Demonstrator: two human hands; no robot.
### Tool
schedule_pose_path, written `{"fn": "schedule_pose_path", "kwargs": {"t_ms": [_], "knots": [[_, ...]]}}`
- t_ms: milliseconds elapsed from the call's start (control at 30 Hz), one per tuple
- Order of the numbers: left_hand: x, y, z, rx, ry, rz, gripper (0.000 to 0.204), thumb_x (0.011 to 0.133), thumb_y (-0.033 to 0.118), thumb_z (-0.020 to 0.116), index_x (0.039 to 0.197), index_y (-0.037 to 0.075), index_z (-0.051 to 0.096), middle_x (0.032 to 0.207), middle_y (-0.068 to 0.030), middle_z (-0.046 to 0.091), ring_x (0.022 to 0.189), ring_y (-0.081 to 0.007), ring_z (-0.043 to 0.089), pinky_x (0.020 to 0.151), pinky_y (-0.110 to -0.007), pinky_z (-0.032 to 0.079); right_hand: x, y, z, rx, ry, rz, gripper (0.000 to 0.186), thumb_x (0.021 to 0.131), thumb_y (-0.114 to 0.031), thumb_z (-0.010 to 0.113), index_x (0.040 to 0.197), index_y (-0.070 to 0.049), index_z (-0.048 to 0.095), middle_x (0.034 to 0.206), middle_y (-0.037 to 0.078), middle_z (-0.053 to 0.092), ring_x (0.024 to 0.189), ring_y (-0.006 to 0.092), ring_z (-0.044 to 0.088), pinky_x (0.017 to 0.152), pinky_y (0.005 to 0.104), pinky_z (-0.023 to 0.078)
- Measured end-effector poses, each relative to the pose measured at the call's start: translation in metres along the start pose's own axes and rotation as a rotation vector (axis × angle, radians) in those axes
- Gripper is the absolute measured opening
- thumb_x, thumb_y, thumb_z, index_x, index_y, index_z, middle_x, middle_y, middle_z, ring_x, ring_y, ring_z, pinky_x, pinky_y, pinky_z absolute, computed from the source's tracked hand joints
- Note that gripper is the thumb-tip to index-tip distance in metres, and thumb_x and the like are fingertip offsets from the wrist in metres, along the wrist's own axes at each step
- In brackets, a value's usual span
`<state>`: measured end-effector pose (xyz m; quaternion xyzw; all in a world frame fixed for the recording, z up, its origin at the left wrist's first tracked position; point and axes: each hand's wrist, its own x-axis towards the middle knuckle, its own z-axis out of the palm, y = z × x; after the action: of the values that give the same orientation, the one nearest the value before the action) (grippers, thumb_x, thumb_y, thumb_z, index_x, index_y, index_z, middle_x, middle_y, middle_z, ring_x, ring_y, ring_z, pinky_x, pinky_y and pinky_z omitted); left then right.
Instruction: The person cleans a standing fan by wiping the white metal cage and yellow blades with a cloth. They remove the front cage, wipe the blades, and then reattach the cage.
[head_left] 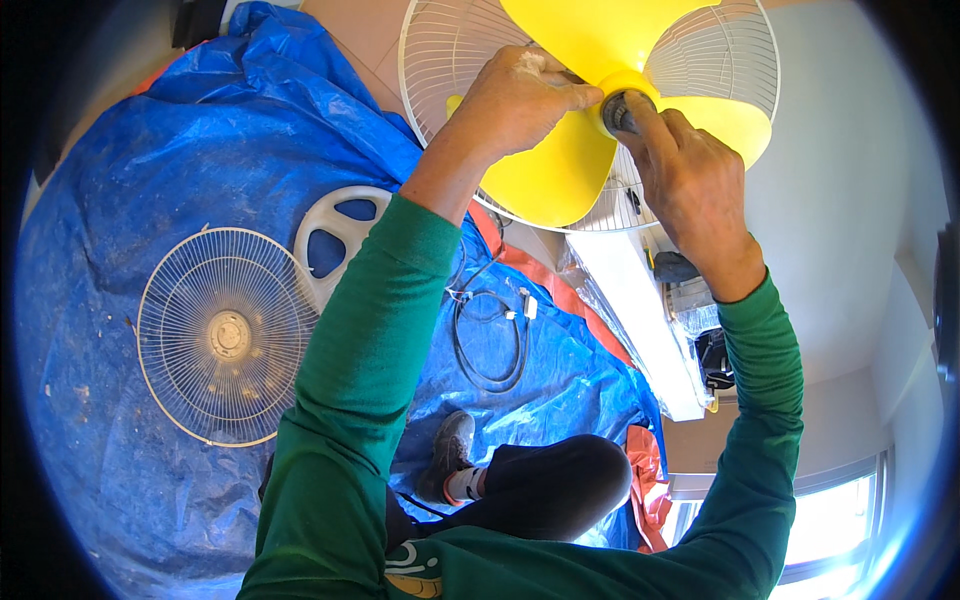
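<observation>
At the top, a yellow three-bladed fan blade [555, 170] sits in front of a round white wire rear guard [425, 75]. My right hand [690, 185] has its fingers closed on a dark round knob [617, 112] at the blade's hub. My left hand [515, 105] grips the fan blade beside the hub, its thumb stretched toward the knob. The left fingertips are partly hidden. Both arms are raised in green sleeves.
A wire front guard [175, 330] lies on a blue tarp [90, 250], next to a white spoked round base [345, 215]. A black cable [520, 350] is coiled on the tarp. A long white box-like piece [640, 310] lies at the right. My shoe [453, 445] rests below.
</observation>
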<state>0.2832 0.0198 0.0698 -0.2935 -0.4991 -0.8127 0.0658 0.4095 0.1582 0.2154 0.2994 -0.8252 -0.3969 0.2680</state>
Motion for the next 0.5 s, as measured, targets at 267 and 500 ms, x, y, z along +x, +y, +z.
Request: {"fn": "schedule_pose_path", "kwargs": {"t_ms": [267,500], "knots": [[0.0023,-0.0062,0.004,-0.04,0.004,-0.005,0.034,0.098,0.024,0.084,0.125,0.002,0.084,0.115,-0.012,0.085,0.101,-0.0208,0.08,0.092,-0.036,0.063,0.0005,-0.0007,0.0102,0.025,0.094,0.046,0.03,0.096,-0.027,0.088,0.106,-0.004,0.07,0.074,0.01,0.069,0.055,0.0266,0.066,0.052,0.0372,0.052],[-0.0032,-0.0081,0.0055,-0.053,0.001,-0.011,0.034,0.099,0.024,0.084,0.125,0.002,0.084,0.115,-0.0119,0.085,0.102,-0.0203,0.079,0.092,-0.036,0.062,-0.0026,-0.0045,0.0072,-0.017,0.059,0.053,0.027,0.096,-0.028,0.086,0.1,-0.007,0.069,0.077,0.009,0.068,0.06,0.0253,0.069,0.053,0.0369,0.052]]}}
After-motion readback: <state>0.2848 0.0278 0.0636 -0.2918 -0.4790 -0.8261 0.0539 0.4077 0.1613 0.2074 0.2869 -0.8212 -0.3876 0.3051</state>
